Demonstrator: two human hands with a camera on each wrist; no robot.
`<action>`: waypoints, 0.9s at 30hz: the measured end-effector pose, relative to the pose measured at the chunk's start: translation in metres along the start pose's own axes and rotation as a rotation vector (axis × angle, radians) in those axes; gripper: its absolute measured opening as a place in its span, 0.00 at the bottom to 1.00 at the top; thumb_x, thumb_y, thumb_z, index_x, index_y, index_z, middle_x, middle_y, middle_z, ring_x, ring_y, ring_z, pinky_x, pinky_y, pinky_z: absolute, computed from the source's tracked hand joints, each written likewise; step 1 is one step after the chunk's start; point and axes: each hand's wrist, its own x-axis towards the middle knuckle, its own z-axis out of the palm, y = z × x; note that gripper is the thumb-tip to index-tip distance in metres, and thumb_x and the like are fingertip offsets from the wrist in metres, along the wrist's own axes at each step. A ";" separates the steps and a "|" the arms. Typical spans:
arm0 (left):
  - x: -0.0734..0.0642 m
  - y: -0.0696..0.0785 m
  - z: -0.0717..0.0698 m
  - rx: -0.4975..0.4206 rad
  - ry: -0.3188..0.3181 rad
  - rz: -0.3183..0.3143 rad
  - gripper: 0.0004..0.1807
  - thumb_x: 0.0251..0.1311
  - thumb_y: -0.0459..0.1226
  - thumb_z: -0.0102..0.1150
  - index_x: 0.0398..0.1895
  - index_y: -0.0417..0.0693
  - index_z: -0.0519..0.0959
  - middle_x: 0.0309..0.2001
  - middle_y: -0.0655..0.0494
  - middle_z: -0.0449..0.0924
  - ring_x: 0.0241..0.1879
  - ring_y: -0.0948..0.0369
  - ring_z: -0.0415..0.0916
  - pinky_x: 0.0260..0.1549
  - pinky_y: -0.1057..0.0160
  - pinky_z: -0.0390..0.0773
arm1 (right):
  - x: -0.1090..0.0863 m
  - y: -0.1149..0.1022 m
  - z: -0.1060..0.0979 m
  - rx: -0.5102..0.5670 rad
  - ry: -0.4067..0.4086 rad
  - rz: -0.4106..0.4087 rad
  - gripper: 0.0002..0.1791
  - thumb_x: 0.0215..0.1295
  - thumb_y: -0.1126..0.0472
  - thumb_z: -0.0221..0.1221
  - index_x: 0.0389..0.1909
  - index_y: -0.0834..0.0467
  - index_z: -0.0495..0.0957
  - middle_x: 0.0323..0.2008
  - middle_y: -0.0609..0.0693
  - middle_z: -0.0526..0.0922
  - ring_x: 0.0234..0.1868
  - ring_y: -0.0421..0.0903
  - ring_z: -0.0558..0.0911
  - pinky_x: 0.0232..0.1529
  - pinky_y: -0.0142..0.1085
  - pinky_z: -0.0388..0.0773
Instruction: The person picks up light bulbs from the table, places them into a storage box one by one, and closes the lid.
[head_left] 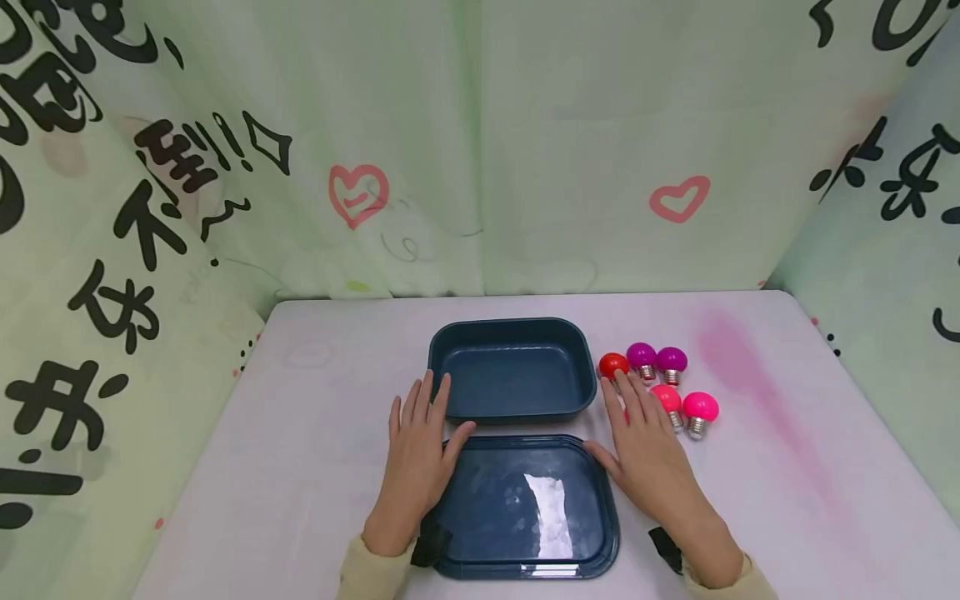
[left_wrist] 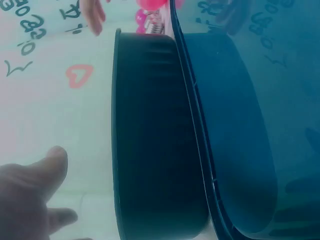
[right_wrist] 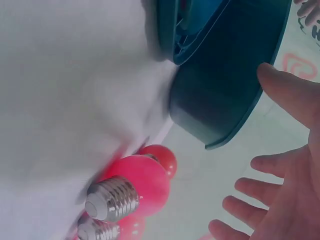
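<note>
A dark blue rectangular container [head_left: 512, 371] stands at the middle of the table, its inside bare. In front of it lies a shiny blue lid [head_left: 491, 508]. My left hand [head_left: 416, 458], fingers straight, hovers by the left ends of both. On the other side my right hand [head_left: 651, 454] has its fingers extended over the light bulbs, holding nothing. Beyond its fingertips lie a red bulb [head_left: 612, 364] and two purple bulbs [head_left: 671, 361]. Pink bulbs [head_left: 701, 407] with silver screw bases lie beside its fingers; the hand partly hides some of this group.
The white table [head_left: 322, 492] carries a pink stain [head_left: 757, 400] on its right side. Pale green curtains [head_left: 562, 167] with black writing and red hearts hang behind it and at both sides.
</note>
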 end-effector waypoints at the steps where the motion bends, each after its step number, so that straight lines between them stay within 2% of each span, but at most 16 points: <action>1: 0.002 0.000 0.000 -0.015 0.006 0.001 0.40 0.68 0.55 0.54 0.77 0.47 0.57 0.76 0.41 0.55 0.74 0.43 0.53 0.70 0.35 0.51 | 0.000 0.001 0.000 0.002 0.003 -0.004 0.54 0.53 0.47 0.71 0.75 0.64 0.55 0.73 0.67 0.56 0.73 0.66 0.56 0.68 0.63 0.61; 8: 0.010 -0.002 0.002 -0.091 0.045 0.013 0.38 0.68 0.52 0.56 0.76 0.46 0.59 0.73 0.40 0.59 0.70 0.41 0.61 0.67 0.39 0.61 | 0.002 0.007 -0.004 0.016 -0.010 0.005 0.53 0.51 0.51 0.73 0.73 0.65 0.56 0.70 0.69 0.60 0.70 0.68 0.60 0.62 0.64 0.68; 17: 0.021 -0.006 0.006 -0.185 0.105 0.017 0.32 0.69 0.47 0.58 0.73 0.49 0.66 0.71 0.41 0.64 0.68 0.43 0.64 0.63 0.40 0.68 | 0.002 0.018 -0.009 0.043 -0.035 0.059 0.53 0.48 0.55 0.75 0.71 0.69 0.58 0.68 0.71 0.61 0.67 0.70 0.64 0.56 0.66 0.72; 27: 0.033 -0.016 0.007 -0.232 0.169 0.025 0.27 0.69 0.41 0.59 0.69 0.47 0.71 0.67 0.43 0.69 0.65 0.44 0.67 0.62 0.44 0.71 | 0.004 0.028 -0.004 0.070 -0.079 0.095 0.49 0.49 0.58 0.75 0.70 0.69 0.61 0.66 0.72 0.64 0.65 0.71 0.65 0.52 0.65 0.75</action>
